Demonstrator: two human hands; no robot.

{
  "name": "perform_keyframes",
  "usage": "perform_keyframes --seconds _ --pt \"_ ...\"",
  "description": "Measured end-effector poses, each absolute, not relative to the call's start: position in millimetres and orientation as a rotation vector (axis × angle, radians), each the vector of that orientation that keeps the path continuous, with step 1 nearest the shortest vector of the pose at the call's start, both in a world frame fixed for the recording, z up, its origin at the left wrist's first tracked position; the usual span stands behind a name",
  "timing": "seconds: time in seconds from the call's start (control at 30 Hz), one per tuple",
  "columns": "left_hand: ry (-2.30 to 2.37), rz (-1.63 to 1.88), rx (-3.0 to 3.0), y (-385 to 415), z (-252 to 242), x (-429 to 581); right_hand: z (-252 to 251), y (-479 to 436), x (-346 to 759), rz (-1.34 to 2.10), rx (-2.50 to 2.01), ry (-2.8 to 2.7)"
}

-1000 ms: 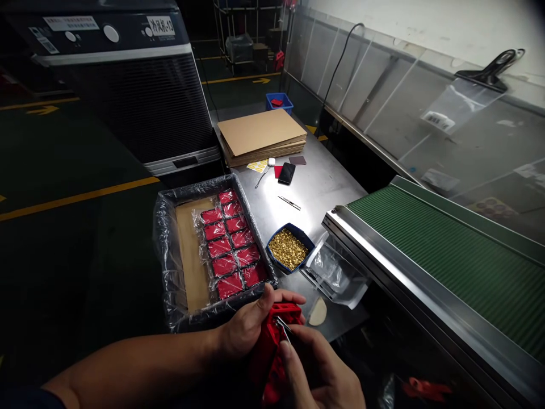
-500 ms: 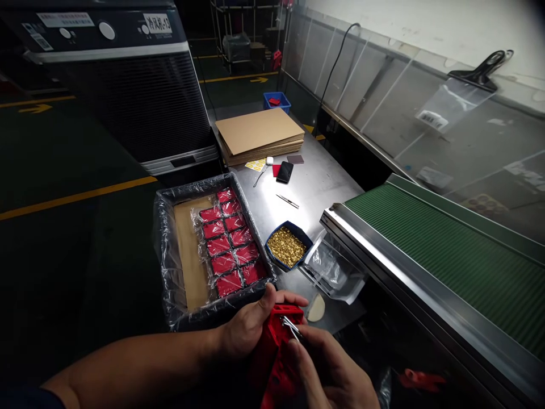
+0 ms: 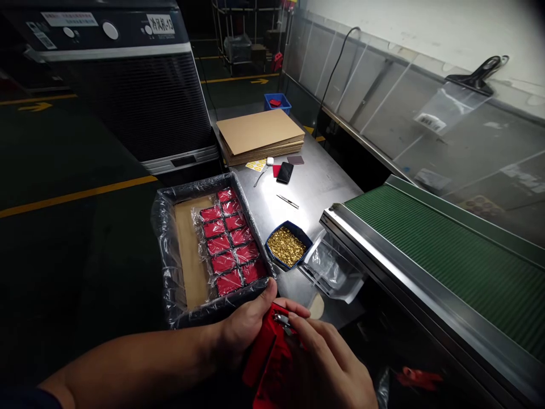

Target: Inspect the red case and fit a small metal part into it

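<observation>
My left hand (image 3: 247,324) grips a red plastic part (image 3: 268,355) at the bottom centre, thumb on its top edge. My right hand (image 3: 330,366) is closed on thin metal tweezers (image 3: 281,321) whose tips touch the top of the red part. Just beyond the hands stands a plastic-lined box (image 3: 170,250) holding two rows of wrapped red parts (image 3: 230,244) beside a cardboard sheet. A small blue tray of gold-coloured pieces (image 3: 286,246) sits to the right of the box on the steel table (image 3: 315,187).
A green conveyor belt (image 3: 447,255) with a steel frame runs along the right. Clear bags (image 3: 336,270) lie at its near end. Further back are a second pair of tweezers (image 3: 288,201), a phone (image 3: 284,172), stacked cardboard sheets (image 3: 260,133) and a dark machine (image 3: 128,85).
My right hand has moved up and left over the red part, bringing the tweezers' tips down onto its top. The left hand keeps its grip and has tilted the part slightly.
</observation>
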State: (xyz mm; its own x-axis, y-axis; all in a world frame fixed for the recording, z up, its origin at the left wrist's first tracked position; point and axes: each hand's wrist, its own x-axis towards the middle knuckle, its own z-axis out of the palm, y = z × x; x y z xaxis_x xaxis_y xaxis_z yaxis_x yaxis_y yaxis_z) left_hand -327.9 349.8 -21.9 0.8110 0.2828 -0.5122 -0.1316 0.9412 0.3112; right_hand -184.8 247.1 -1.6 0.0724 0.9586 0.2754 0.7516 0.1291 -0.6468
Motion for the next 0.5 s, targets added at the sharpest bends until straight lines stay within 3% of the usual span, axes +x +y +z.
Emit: perform_keyframes --seconds 0.5 --pt "0.469 0.194 0.188 351.9 -23.2 -325.9 6.0 243.1 -173.6 0.217 -1.777 -1.625"
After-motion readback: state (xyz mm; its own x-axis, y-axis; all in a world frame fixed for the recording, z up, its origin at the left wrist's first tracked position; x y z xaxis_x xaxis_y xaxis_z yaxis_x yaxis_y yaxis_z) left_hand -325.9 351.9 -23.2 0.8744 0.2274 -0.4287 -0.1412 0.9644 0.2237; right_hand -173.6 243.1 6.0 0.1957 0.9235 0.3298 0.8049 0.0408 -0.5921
